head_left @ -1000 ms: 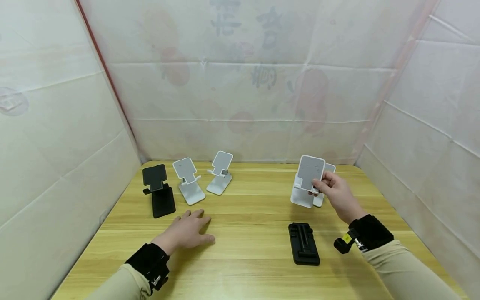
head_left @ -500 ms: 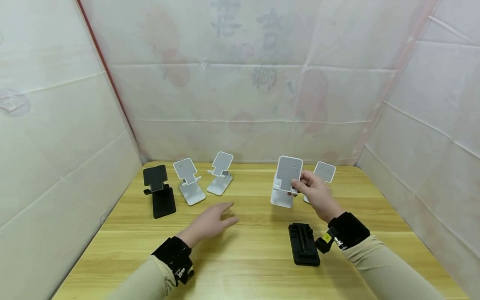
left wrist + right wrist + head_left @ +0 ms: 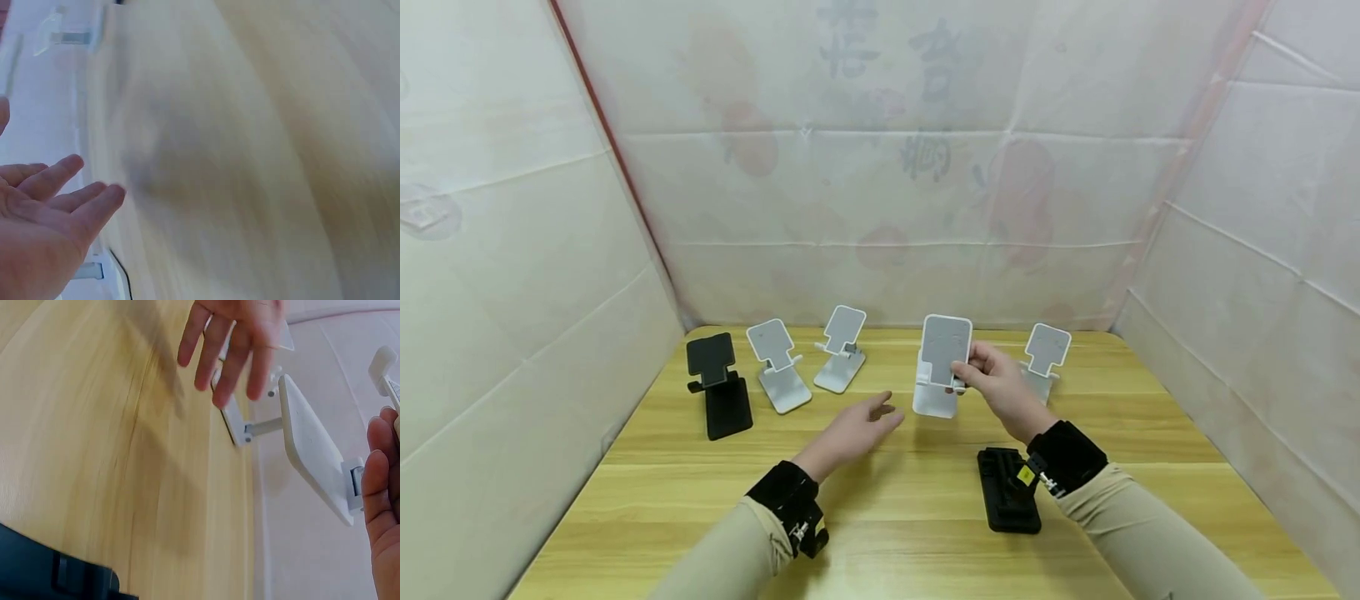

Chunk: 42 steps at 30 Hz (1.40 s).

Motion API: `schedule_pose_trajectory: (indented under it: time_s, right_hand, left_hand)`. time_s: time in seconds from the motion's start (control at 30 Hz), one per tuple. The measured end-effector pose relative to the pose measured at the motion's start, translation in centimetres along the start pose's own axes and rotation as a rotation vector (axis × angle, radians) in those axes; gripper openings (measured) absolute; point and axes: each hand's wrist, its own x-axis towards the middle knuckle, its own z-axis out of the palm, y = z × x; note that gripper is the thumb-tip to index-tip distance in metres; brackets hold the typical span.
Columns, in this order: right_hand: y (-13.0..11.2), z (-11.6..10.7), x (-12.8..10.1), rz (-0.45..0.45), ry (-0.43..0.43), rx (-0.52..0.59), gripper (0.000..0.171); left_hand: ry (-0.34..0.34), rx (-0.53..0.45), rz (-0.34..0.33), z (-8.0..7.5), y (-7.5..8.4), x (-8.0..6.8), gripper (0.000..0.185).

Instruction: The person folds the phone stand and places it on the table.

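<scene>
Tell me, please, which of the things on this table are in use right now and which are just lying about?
In use:
- white stand, pinched by the right hand
- left hand, open, reaching toward it

Lying about:
- flat black stand
- black stand
- three other white stands

the head view is bright and evenly lit with soft, diffuse light, sharp at the centre, its edges bowed by wide-angle distortion. faint shadows lie on the wooden table [image 3: 917,500] under both forearms. both wrist views are smeared by motion blur, the table grain streaked and the left hand [image 3: 44,231] soft.
</scene>
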Motion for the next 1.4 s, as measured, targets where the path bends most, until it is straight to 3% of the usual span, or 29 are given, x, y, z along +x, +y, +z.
schedule_pose_trajectory:
  time_s: [0.17,0.3,0.53,0.7,1.2,1.4]
  right_hand:
    - [-0.2,1.0,0.1,-0.015,-0.016,0.047,0.035]
    - [-0.4,1.8,0.2,-0.02,-0.038,0.072,0.033]
    - [-0.7,2.8,0.1,0.006,-0.066,0.083,0.037]
    - [-0.8,3.1,0.2,0.012,-0.063,0.059,0.037]
    - [-1.9,3.3,0.2,0.052,-0.089,-0.095,0.034]
    - [-2.2,3.1,0.3,0.002,-0.077,-0.17,0.026]
  left_hand:
    - [-0.04,-0.327,-0.045,0.2,1.1,0.6,0.086]
    - [-0.077,-0.564,-0.042,0.4,1.4,1.0,0.078]
    - [-0.098,-0.771,0.012,0.2,1.9,1.2,0.052]
    - [-0.113,-0.827,0.029,-0.3,2.1,0.9,0.05]
    - [-0.036,-0.802,-0.081,-0.4,1.9,0.9,0.053]
    - [-0.023,-0.807,-0.081,-0.2,1.8,1.0,0.053]
